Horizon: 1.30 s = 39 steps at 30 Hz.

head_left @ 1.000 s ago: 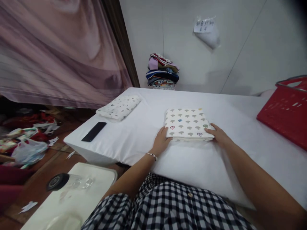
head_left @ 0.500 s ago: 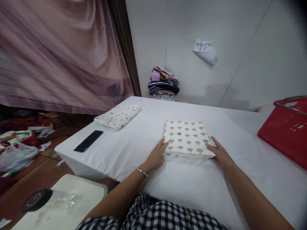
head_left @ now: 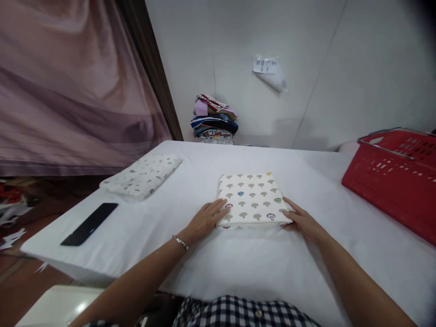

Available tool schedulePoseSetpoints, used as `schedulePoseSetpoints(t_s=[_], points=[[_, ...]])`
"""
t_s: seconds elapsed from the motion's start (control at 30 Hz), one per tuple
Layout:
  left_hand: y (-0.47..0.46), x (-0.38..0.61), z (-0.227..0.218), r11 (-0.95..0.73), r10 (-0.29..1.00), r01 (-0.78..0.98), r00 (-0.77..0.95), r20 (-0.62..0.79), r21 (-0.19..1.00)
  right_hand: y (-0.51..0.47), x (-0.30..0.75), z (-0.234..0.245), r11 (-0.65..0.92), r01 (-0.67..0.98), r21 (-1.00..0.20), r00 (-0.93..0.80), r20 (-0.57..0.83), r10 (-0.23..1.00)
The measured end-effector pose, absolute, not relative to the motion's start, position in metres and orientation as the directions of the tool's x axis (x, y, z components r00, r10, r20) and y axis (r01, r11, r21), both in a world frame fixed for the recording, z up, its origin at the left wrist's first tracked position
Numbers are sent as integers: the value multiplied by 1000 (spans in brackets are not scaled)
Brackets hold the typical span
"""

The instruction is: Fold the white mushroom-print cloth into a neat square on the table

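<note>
A folded white cloth with a mushroom print (head_left: 252,199) lies flat in the middle of the white-covered table (head_left: 211,263). My left hand (head_left: 204,220) rests at its near left corner, fingers stretched flat with the tips against the edge. My right hand (head_left: 301,221) lies at its near right corner, fingers also out flat and touching the cloth's side. Neither hand grips the cloth.
A second folded printed cloth (head_left: 142,175) lies at the table's far left, with a black phone (head_left: 89,224) nearer the left edge. A red basket (head_left: 395,172) stands at the right. Stacked folded clothes (head_left: 214,119) sit against the back wall. A pink curtain (head_left: 68,91) hangs left.
The view has swung to the right and up slightly. Both hands have stayed at the cloth's near corners, the left fingers now lying flatter against its edge.
</note>
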<state>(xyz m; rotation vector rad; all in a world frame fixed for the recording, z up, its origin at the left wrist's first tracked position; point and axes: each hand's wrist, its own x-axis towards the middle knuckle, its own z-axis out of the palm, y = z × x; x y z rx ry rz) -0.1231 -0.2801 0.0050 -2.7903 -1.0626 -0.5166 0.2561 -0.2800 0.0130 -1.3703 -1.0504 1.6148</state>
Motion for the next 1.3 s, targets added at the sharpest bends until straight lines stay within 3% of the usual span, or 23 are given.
schedulePoseSetpoints(t_s=[0.27,0.47,0.63,0.83,0.93,1.07,1.2,1.3], points=[[-267,-125,3,-843,512,538,788,343,23,-278,259,0,-329,-134,-935,-150,-309,939],[-264,-125,6,-853,517,508,785,342,123,-280,255,9,-289,-181,-940,-104,-274,956],[-266,-123,9,-860,510,481,789,342,171,-280,256,15,-283,-88,-955,-105,-274,956],[-279,-118,28,-832,555,476,715,426,285,-284,259,31,-248,-100,-964,-127,-235,964],[-287,-112,55,-793,609,472,631,480,384,-292,262,49,-193,-185,-964,-160,-165,973],[-297,-103,102,-701,706,348,463,536,622,-307,275,83,-132,-248,-960,-264,-64,962],[-302,-92,146,-453,874,145,269,405,880,-325,289,121,-91,-114,-989,-304,-52,951],[-299,-86,161,-245,957,-24,155,246,969,-335,292,144,-73,12,-997,-238,-74,968]])
